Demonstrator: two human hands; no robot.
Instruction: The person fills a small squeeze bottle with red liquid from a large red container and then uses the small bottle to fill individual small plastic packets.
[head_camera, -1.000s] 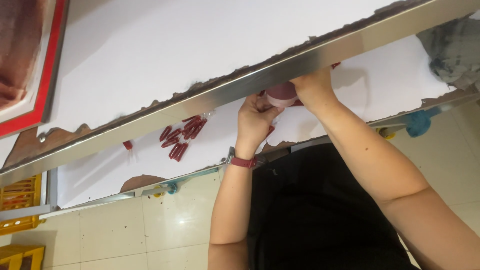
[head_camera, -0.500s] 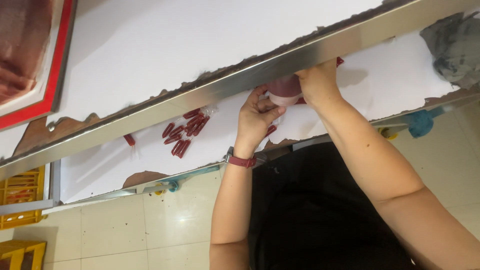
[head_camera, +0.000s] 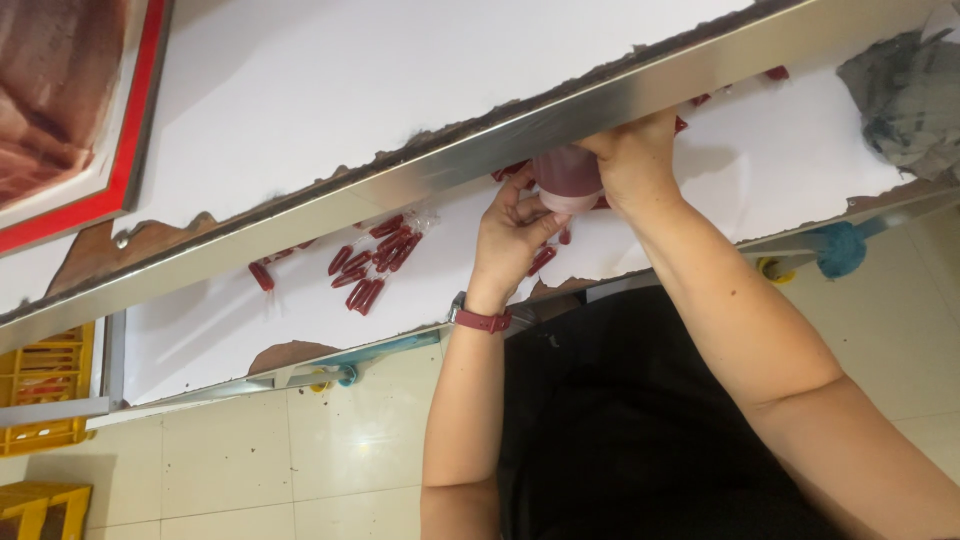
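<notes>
Holding a smooth dark-red bottle (head_camera: 567, 180), right hand (head_camera: 635, 160) wrapped around it, left hand (head_camera: 510, 235) pinching its base

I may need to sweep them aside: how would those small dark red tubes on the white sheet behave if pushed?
The small red tubes look slim and rounded, so they would probably roll or scatter. They lie loose in a cluster, likely light. The white sheet looks smooth, so they may slide easily.

Metal rail (head_camera: 420, 180) hides bottle (head_camera: 567, 180) top.
</notes>
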